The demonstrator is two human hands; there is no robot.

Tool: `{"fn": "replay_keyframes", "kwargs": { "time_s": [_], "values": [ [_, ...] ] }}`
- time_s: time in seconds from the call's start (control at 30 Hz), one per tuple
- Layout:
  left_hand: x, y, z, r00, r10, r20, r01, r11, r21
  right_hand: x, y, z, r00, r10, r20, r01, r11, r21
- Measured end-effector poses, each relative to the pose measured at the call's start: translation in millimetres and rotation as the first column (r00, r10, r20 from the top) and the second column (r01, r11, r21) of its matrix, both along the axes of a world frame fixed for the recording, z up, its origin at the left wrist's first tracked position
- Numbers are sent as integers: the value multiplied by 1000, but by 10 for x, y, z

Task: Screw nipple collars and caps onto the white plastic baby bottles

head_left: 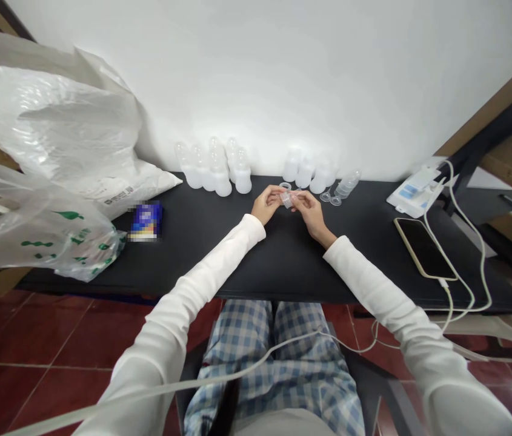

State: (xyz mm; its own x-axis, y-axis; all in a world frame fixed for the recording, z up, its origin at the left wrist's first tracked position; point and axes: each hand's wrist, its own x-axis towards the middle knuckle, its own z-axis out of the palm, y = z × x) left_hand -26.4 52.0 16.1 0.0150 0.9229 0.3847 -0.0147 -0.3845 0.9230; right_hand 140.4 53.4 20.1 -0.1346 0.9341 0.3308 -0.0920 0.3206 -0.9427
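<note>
From my end, I have both hands working at one small clear piece [286, 200], held just above the desk [237, 260]; I'll place everything else by that piece. My left hand [268, 204] pinches it from the left, thumb and fingertips closed on its side. My right hand [311, 212] pinches its other side; the exact fingertip contact there is too small and glassy for me to read, and I can't tell whether the piece is one part or two.

My main worry is a slip: the wall looks smooth and thin, so uneven squeezing or twisting could make it pop out or bend. If it dropped, it could knock the clear ring [285, 186] lying just beyond it, and clear on clear would be hard for me to pick out.

Right of the piece, two clear caps [336, 200] sit beside a clear bottle [349, 183]; a careless sweep of my right knuckles could scatter them. The white bottles [305, 172] beyond it stand close together, so one bump might topple several. Far to its right, the phone [426, 247] trails a cable [449, 300] over the edge; a snagging sleeve could drag it.
</note>
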Motion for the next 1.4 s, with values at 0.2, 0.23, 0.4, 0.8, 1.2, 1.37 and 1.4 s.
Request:
{"fn": "replay_keyframes", "kwargs": {
  "time_s": [0.2,0.23,0.4,0.8,1.2,1.37,1.4],
  "values": [
    [32,360,126,949,248,-194,-266,961,-71,102,79,-8,973,-233,-6,233,972,32],
    [67,464,173,925,291,-243,-316,946,-71,125,90,-5,966,-259,-9,259,965,35],
    [357,946,419,798,305,-520,-394,916,-67,217,126,12,942,-336,-20,336,939,70],
    [297,757,416,681,489,-544,-447,867,221,256,96,42,929,-360,86,334,916,225],
    [-502,-243,88,605,429,-671,-123,883,453,242,-99,245,924,-147,354,-23,901,433],
    [-653,-143,93,661,298,-689,45,900,433,299,-81,243,904,-116,411,-131,841,525],
    [-664,-130,86,680,273,-680,61,904,424,301,-82,246,906,-103,410,-137,846,516]
  ]
}}
